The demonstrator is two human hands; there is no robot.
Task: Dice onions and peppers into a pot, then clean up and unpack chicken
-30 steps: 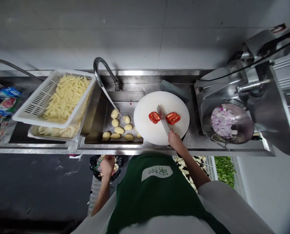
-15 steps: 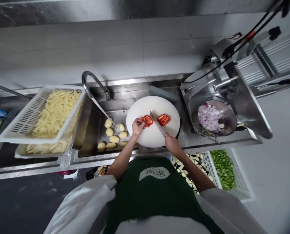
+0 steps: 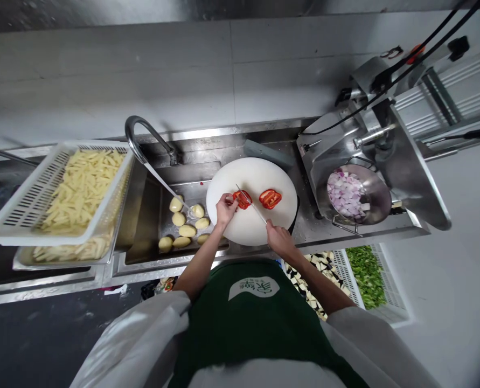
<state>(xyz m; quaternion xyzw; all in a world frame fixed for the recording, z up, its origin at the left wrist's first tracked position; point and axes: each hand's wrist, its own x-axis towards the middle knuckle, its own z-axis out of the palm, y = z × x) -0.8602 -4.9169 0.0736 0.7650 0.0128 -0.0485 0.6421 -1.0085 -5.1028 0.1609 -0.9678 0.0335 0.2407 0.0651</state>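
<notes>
Beyond the board (image 3: 240,229) stands the wall (image 3: 175,75), pale and tiled, with the steel counter (image 3: 306,218) running along its foot. Right of the board is the machine (image 3: 419,172), all steel, with rods and a wide slanted plate. Left of the board opens the sink (image 3: 143,231), its right end partly covered by the board. My green apron (image 3: 256,323) faces the board's near side. Well left of the board, past the sink, the white basket (image 3: 21,236) sits over a metal tray (image 3: 68,260); both hold pale strips (image 3: 84,188). To the board's right and lower down, a white crate (image 3: 397,302) holds chopped greens (image 3: 364,275), just beside pale, dark-skinned chunks (image 3: 318,280). Right of the board, the pot (image 3: 379,194) holds diced purple onion (image 3: 345,194). Behind the board and to its left, the tap (image 3: 174,157) runs.

Across the board's middle slants the knife (image 3: 256,209), its tip at the left half (image 3: 242,198) of a red pepper; whether it has cut in, I cannot tell. My hands are apart: my right hand (image 3: 279,237) is clamped round the handle at the board's near edge, my left hand (image 3: 225,209) pinches the left half's edge. The right half (image 3: 270,199) lies on the board, right of the knife. Left of the board, wet potatoes (image 3: 187,230) lie scattered.
</notes>
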